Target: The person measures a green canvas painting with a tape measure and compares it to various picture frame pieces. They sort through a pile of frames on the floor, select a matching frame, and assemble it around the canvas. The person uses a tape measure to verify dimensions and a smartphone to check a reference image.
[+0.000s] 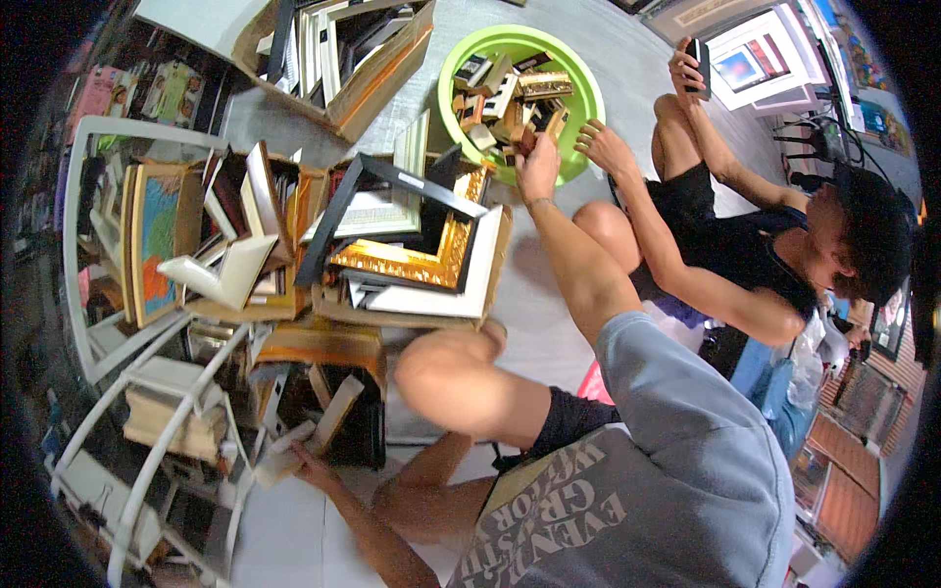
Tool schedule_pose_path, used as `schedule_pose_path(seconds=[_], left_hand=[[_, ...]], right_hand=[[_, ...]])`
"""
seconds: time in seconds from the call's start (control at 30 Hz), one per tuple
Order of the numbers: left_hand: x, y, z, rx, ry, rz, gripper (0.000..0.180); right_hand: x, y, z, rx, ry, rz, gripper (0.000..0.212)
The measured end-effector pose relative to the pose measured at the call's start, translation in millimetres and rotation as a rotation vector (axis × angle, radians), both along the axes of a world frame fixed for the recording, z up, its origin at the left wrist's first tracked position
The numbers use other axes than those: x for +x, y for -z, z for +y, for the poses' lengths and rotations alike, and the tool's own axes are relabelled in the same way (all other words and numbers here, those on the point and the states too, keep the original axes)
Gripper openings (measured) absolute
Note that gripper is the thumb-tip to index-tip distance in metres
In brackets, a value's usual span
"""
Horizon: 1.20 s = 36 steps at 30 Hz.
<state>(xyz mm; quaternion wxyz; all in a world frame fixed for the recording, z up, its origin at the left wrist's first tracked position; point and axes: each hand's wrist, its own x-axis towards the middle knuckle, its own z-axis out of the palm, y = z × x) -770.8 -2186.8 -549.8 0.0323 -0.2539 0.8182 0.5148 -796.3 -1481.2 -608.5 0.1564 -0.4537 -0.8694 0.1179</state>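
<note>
Left hand (312,472): fingers gripping blurred pale piece (280,465); right hand (537,171): fingers partly hidden over green tub (588,93), cannot tell grip.

White tubular rack (154,480) fronts the L side, w/ a stack of cream boards (147,431) nr its bars. Just beyond the rack, a lge. pale frame (74,245) stands beside a wood-edged pic (157,235) in blue, green & orange; farther beyond the rack, pink & pale-green goods (167,98), details blurred. Well R of the rack, a co-worker (755,240) in blk. top & dark cap (867,225), phone (698,73) raised, nr white-bordered prints (779,44). Also far R of the rack: clear plastic bags (809,358), brown slatted panels (838,470).
</note>
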Motion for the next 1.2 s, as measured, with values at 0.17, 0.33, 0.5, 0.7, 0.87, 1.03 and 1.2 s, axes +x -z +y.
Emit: schedule_pose_path(seconds=[0.17, 0.33, 0.5, 0.7, 0.87, 1.03, 1.2], left_hand=[[16, -58, -1, -0.531, 0.218, 0.070, 0.055], [7, -174, 62, -0.643, 0.186, -0.055, 0.063], [9, -261, 102, -0.413, 0.071, -0.221, 0.061], [43, -283, 170, 0.047, -0.032, -0.262, 0.054], [45, -303, 287, 0.057, 0.045, -0.329, 0.044], [38, -295, 369, 0.017, 0.178, -0.342, 0.027], [21, -287, 439, 0.024, 0.276, -0.454, 0.026]], right_hand=[[10, -102, -62, -0.316, 0.084, 0.063, 0.035], [70, -212, -95, -0.542, -0.073, -0.010, 0.040], [128, -264, -81, -0.789, 0.035, 0.101, 0.050], [125, -291, -23, -1.096, 0.146, 0.133, 0.060], [90, -232, 34, -1.051, 0.069, -0.013, 0.068], [62, -145, 52, -1.010, -0.162, -0.301, 0.064], [16, -128, 76, -1.139, -0.034, -0.313, 0.063]])
